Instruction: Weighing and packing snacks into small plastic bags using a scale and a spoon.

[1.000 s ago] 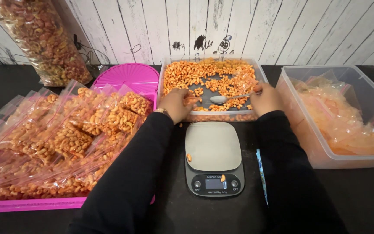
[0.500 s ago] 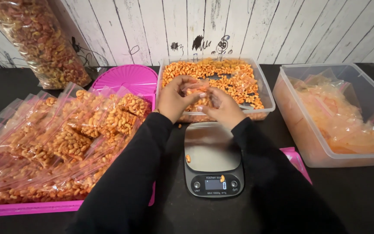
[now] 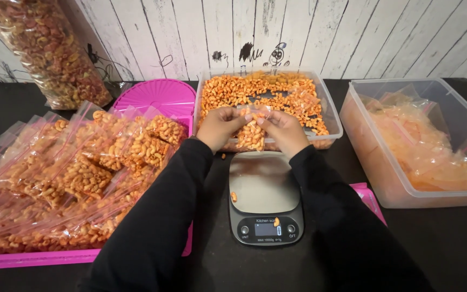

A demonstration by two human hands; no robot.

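Hands at the centre of the black bench (image 3: 39,103), both in long black sleeves. The left hand (image 3: 220,127) and the right hand (image 3: 282,130) were raised together just in front of the clear rectangular plastic tub of loose orange macaroni-shaped snacks (image 3: 266,94). Between them hung a small clear plastic zip bag partly filled with the same snacks (image 3: 251,135); the fingers of both hands were closed on its upper edge, pinching it from either side. The bag hung above the near rim of the tub and beyond the grey digital kitchen scale (image 3: 265,197), not touching the weighing plate.

On the scale lay two stray snack pieces, one on the plate and one near the display. To the person's left, a shallow pink plastic tray (image 3: 82,255) carried a deep heap of filled, flat zip bags (image 3: 77,167), with a round pink lid (image 3: 155,97) behind it and a large clear sack of mixed snacks (image 3: 49,54) leaning against the white plank wall. To the right stood a second clear plastic bin holding empty zip bags (image 3: 422,146).

Judged from the layout, many bags were already packed, while the tub remained well stocked and many empty bags were unused.
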